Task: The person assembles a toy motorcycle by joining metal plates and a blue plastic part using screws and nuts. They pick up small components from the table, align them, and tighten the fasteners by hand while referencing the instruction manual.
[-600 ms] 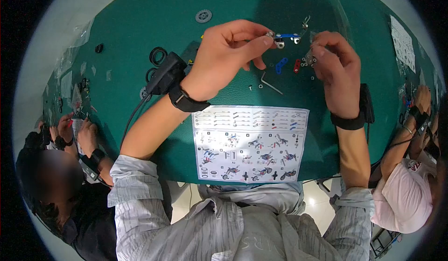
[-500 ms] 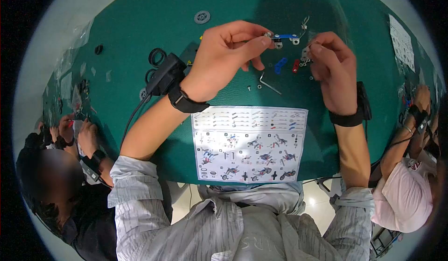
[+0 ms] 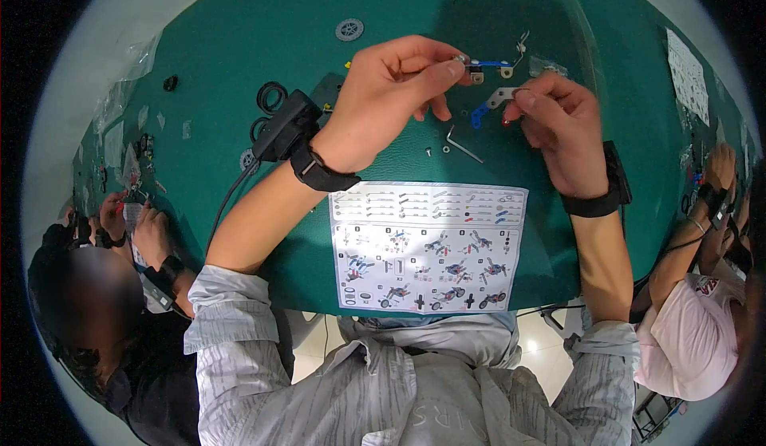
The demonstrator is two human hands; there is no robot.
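My left hand (image 3: 403, 83) pinches the left end of a small assembly with a blue strip (image 3: 491, 64), metal brackets and bent metal pieces at its right end. Between the thumb and fingers of my right hand (image 3: 562, 115) is a bent silver metal plate (image 3: 501, 96) with holes, held just below the assembly and apart from it. A blue perforated piece (image 3: 479, 116) lies on the table under the plate's left end. Beside my right fingers a bit of a red part (image 3: 507, 123) shows. Below lie a hex key (image 3: 463, 144), a nut (image 3: 446, 150) and a screw (image 3: 428, 151).
A printed instruction sheet (image 3: 428, 246) lies at the near edge of the green table (image 3: 263, 15). Black tyres (image 3: 271, 96) and a grey wheel (image 3: 349, 29) lie left and beyond. A plastic bag (image 3: 549, 66) is behind my right hand. Other people work at both sides.
My right hand has shifted slightly left and turned, bringing the metal plate out to the left over the blue piece. The red part and nuts are now mostly covered. My left hand has hardly moved.
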